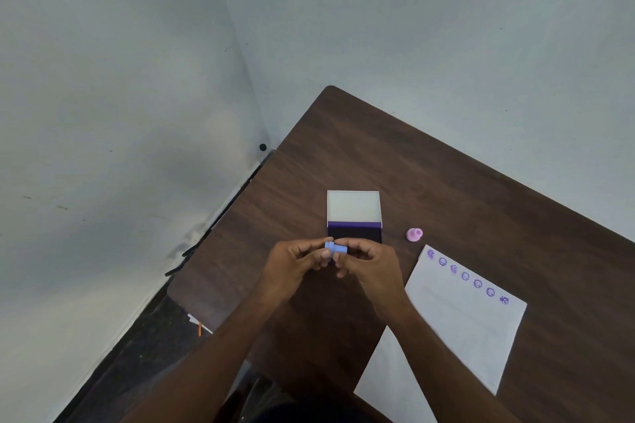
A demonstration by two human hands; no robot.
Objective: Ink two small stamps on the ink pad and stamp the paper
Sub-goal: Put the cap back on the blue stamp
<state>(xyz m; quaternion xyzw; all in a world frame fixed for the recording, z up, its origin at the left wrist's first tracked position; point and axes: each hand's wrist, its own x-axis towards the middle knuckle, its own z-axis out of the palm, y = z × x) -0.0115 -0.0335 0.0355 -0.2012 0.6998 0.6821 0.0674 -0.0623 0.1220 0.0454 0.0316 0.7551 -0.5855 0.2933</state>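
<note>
My left hand (298, 263) and right hand (369, 263) meet over the dark wood-grain table (446, 182), fingers of both pinched on the small light-blue plastic stamp (335, 248). It lies on its side in the air, long axis running left to right, the ridged end toward my left fingertips; which end is the printing face I can't quite tell, my fingers cover too much. Just beyond my knuckles, partly hidden by them, sits the open ink pad (354, 233), its dark purple pad facing up and its pale, frosted rectangular lid (354, 208) tipped back behind it. To the right of it, apart, the small pink round stamp (414, 234) rests on the table. Nearer me on the right lies the white sheet of paper (467, 323), slanted, with a row of purple round prints (465, 276) along its far edge.
</note>
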